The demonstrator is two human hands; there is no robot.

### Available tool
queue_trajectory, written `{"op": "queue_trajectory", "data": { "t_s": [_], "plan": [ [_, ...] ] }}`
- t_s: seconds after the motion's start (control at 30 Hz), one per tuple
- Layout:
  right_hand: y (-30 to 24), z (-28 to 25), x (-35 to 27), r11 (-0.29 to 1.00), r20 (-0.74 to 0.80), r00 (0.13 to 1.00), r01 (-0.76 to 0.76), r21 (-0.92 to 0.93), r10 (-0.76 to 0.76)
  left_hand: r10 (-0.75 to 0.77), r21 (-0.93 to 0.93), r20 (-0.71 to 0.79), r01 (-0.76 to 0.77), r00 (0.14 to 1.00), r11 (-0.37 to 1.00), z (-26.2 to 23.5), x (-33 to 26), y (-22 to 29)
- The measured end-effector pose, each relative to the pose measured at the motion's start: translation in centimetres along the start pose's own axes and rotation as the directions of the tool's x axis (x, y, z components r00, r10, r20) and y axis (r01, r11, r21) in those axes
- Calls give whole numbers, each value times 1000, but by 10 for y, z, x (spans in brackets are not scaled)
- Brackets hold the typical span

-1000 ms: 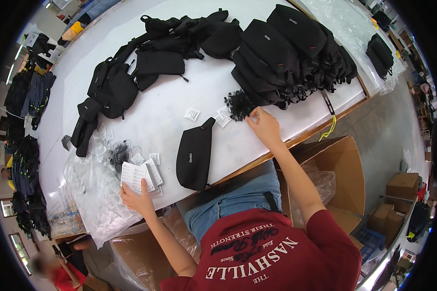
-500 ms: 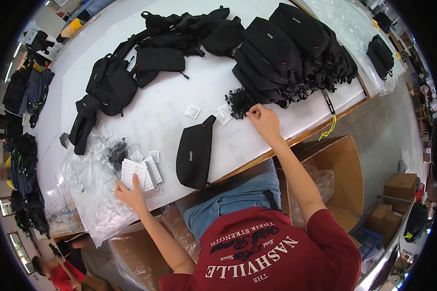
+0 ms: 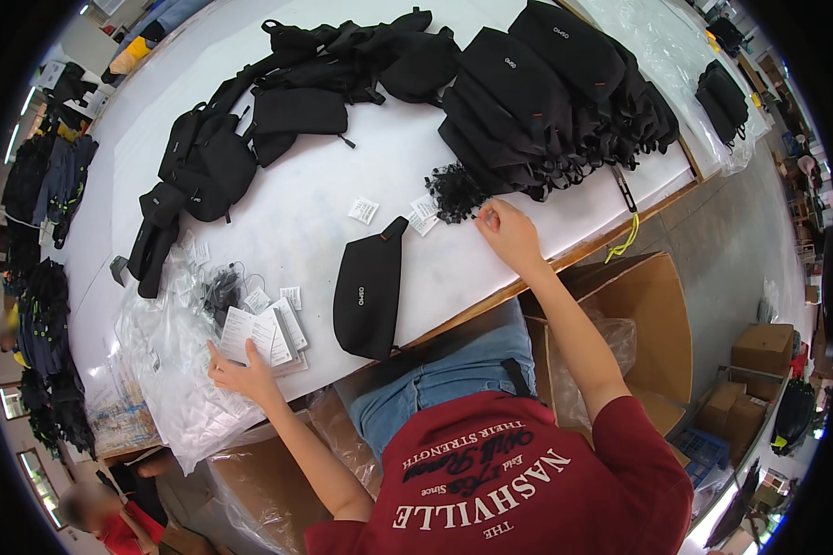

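A: Black pouch, frame centre, low; flat on the desk, its lower end at the near edge. Why there?

B: Probably for reach. It lies between the two hands, apart from the heaped black bags at upper right.

A: Left hand, lower left?

B: Fingers clamped on a white card, thumb in front, card tipped above the fanned stack. Likely gripped low to leave most of its face uncovered.

A: Right hand, right of centre?

B: Fingers bent in at the margin of a black cord tangle. Whether they have closed on a strand, I cannot tell. Cards left, cords right: seemingly one supply per hand.

A: Pouch's looks?

B: Matt black, smooth face. Long and slightly slanted, rounded at the bottom, narrowing to a tab-like corner at upper right. Small orange mark near that corner; pale lettering runs lengthwise. Looks slim, perhaps unfilled.
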State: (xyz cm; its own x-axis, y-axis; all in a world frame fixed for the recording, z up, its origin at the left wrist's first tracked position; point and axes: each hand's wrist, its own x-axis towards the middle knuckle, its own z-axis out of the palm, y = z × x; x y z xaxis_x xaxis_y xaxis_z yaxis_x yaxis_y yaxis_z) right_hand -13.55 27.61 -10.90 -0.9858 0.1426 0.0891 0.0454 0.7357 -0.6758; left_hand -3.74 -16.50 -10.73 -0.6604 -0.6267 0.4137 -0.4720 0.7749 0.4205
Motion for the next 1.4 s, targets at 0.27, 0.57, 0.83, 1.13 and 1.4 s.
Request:
{"op": "queue_trajectory", "data": {
  "t_s": [0.27, 0.57, 0.83, 1.13, 1.4],
  "plan": [
    [30, -47, -5, 991, 250, 960, -133, 13, 126, 109, 15, 58, -110, 992, 994, -13, 15, -8],
    [61, -102, -11, 874, -39, 972, -227, -429, 234, 1, -119, 535, 74, 845, 990, -35, 45, -4],
    [7, -24, 19, 968, 17, 999, -22, -251, 27, 94, -564, 529, 266, 844, 782, -63, 16, 36],
    [9, -21, 17, 935, 63, 995, 93, -342, -76, 145, -502, 672, 303, 726, 810, -78, -14, 97],
    [9, -44, 37, 924, 354, 912, 301, -234, -207, 371, -609, 700, 238, 611, 756, -70, -44, 139]
  ]
}}
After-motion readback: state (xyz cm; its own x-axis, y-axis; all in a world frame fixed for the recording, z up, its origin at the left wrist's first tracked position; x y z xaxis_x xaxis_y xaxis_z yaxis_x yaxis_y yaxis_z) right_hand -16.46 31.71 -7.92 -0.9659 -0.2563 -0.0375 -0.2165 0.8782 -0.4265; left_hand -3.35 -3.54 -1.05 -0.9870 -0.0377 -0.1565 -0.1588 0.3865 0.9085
